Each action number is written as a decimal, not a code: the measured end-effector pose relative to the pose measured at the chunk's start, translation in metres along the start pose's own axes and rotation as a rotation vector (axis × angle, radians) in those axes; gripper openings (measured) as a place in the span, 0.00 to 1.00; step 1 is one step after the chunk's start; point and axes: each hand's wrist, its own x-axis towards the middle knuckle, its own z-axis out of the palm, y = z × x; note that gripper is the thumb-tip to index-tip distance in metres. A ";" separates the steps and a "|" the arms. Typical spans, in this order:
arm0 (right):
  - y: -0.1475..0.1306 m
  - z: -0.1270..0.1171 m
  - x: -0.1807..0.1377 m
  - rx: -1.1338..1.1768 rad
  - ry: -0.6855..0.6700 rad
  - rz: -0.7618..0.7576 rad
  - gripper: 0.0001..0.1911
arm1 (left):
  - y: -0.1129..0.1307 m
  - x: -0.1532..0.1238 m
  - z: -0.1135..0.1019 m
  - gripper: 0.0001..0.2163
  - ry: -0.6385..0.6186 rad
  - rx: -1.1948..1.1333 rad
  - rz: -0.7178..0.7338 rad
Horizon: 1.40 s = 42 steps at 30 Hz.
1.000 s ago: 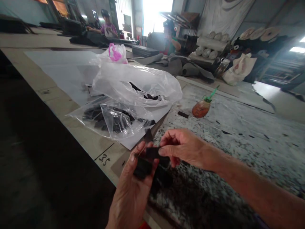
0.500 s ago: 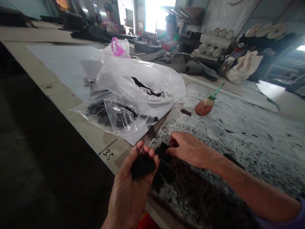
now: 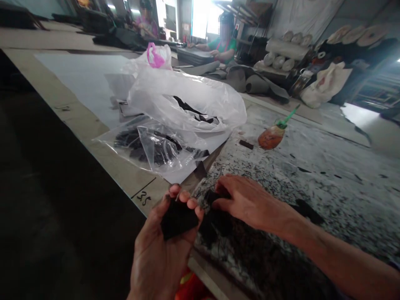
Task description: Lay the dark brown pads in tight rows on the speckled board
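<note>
A black piece (image 3: 178, 218) lies in the left hand (image 3: 159, 250), just over the table's (image 3: 328, 183) front edge. The fingers curl over its top and hold it. Just beside it, the right hand (image 3: 246, 202) pinches into a black pile (image 3: 215, 225).

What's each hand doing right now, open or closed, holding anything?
Left hand: closed around a stack of black pieces.
Right hand: touching a loose black piece; whether it grips cannot be told.
</note>
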 end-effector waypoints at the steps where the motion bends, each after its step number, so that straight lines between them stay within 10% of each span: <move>1: -0.001 0.000 0.001 -0.010 -0.006 -0.002 0.07 | 0.001 0.000 -0.002 0.09 0.009 0.003 0.022; 14: 0.001 0.001 -0.005 0.334 0.055 0.073 0.07 | 0.003 0.002 -0.015 0.06 0.029 -0.024 0.056; 24: -0.015 0.024 -0.043 0.042 0.018 0.035 0.08 | 0.002 0.001 -0.021 0.06 -0.064 -0.092 0.012; 42: -0.037 0.030 -0.044 0.242 -0.002 0.084 0.12 | 0.005 0.002 -0.029 0.07 -0.095 -0.175 -0.016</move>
